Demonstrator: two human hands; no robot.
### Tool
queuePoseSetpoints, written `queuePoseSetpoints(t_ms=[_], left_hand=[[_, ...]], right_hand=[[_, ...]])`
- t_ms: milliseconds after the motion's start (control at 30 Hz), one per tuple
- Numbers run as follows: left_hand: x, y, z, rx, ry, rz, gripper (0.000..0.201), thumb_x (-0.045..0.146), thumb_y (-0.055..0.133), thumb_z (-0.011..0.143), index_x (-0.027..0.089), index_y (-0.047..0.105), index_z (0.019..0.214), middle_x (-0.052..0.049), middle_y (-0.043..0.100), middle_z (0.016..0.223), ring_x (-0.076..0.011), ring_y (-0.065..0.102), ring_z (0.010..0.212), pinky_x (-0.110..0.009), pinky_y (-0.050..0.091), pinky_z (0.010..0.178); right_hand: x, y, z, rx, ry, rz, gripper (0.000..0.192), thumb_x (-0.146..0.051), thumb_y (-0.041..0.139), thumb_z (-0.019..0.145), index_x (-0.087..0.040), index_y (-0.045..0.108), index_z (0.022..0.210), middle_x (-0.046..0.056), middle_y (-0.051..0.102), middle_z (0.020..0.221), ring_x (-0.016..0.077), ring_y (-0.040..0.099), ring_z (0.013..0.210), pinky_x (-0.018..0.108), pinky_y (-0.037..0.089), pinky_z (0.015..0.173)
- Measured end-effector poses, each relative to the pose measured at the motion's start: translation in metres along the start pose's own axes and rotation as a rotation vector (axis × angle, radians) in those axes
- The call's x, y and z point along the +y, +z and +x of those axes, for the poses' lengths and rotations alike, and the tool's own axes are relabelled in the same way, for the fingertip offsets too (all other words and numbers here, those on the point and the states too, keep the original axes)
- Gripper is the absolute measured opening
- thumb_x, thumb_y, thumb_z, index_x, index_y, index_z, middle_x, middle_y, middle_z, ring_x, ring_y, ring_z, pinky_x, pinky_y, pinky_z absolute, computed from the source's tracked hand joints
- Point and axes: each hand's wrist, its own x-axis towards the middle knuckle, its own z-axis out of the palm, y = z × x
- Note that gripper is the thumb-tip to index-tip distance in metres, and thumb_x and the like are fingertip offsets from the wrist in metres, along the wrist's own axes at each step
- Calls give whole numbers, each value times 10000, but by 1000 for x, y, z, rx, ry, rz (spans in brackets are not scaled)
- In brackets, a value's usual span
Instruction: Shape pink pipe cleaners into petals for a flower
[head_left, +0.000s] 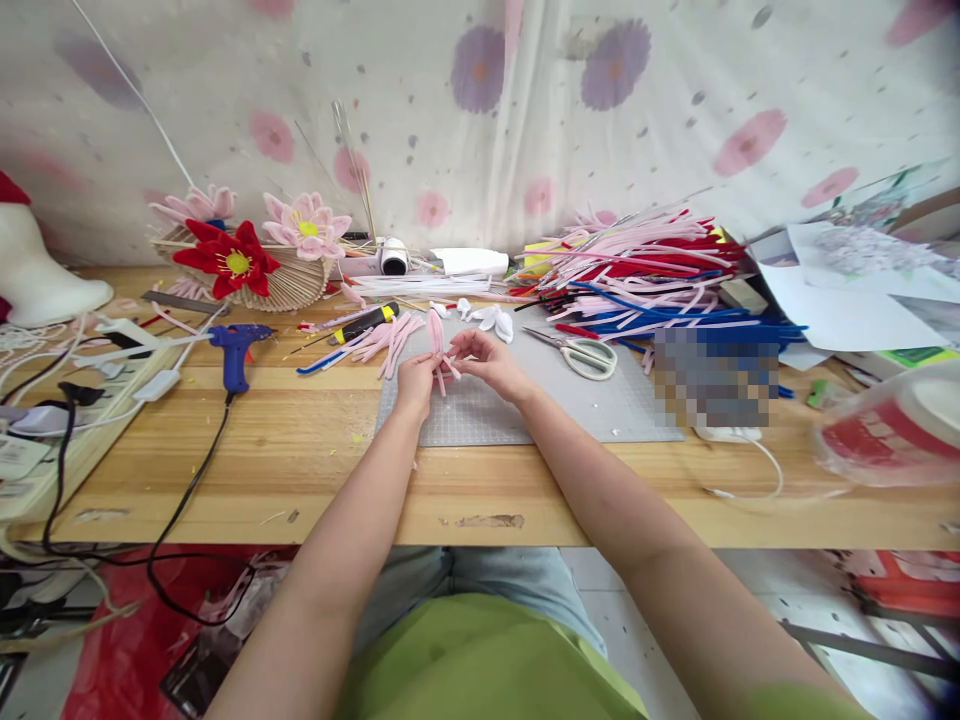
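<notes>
Over the grey cutting mat [487, 425], my left hand [417, 382] is closed around a bent pink pipe cleaner [436, 332], whose loop stands up above the fingers and whose ends stick out below. My right hand [491, 362] meets it from the right, thumb and fingertips pinched at the pink strands. White petal-shaped pieces [495, 322] lie just beyond the hands. A bundle of short pink pipe cleaners [388, 342] rests to the left. Scissors with pale handles [589, 357] lie on the mat to the right.
A blue glue gun [235, 355] with a trailing cord stands at left, near a power strip [45, 470]. Behind are red and pink fuzzy flowers [234, 262] on a woven basket [300, 283]. Piled pipe cleaners [637, 265] fill the back right; a plastic tub [892, 430] sits far right.
</notes>
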Motion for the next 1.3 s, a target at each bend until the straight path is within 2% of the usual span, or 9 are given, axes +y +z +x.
queuePoseSetpoints(t_ms=[67,167,267,367,533,733,833,1067,1300], left_hand=[[1,0,-2,-19,-30,-10,94,204,602,623,111,603,613,-11,572,535,-107,543,507,-255,468,525],[1,1,-5,-108,-66,38,95,199,599,632,105,607,613,-12,557,527,-103,533,489,-253,470,496],[0,1,-7,-220,-99,106,110,197,608,632,102,598,578,-8,536,510,-96,519,468,-252,470,475],[0,1,-9,-286,-115,142,131,212,623,628,104,588,562,0,512,498,-98,521,476,-255,473,475],[-1,1,-10,-355,-75,195,211,277,637,629,102,565,536,-3,500,513,-100,521,501,-262,479,487],[-3,4,-13,-419,-26,190,165,274,597,670,115,571,633,-17,533,595,-112,533,600,-258,491,510],[-6,7,-13,-473,12,227,144,210,618,643,131,583,759,-19,572,708,-113,547,653,-244,488,523],[-23,4,-6,-366,220,458,203,315,572,683,157,589,810,-28,602,731,-124,561,629,-206,450,482],[-21,5,-7,-350,206,448,209,348,546,700,154,591,762,-20,575,647,-135,555,620,-213,446,472]], right_hand=[[2,-2,1,48,30,-24,337,-206,681,557,-184,529,857,-12,561,786,75,500,674,213,409,619],[8,-5,3,181,161,-21,272,-326,643,612,-170,549,815,-32,523,656,55,446,535,188,369,497],[11,-7,4,112,289,5,296,-408,619,632,-133,581,733,-45,462,504,34,333,414,178,256,394],[9,-8,3,27,366,74,323,-394,653,603,-106,609,745,-50,443,443,22,272,370,183,171,358],[6,-7,4,70,436,160,258,-307,677,587,-87,618,707,-83,350,349,8,196,310,185,86,328],[11,-9,6,122,420,216,182,-274,651,628,-103,589,648,-22,480,403,51,377,331,185,206,308],[14,-12,7,153,429,233,180,-274,651,632,-112,574,627,-19,490,408,55,376,339,190,240,309],[11,-11,7,200,462,235,182,-228,683,581,-108,547,560,-63,380,353,4,227,294,167,105,280],[3,-7,4,173,463,250,180,-210,687,561,-106,541,539,-77,332,336,-4,186,295,166,72,280]])
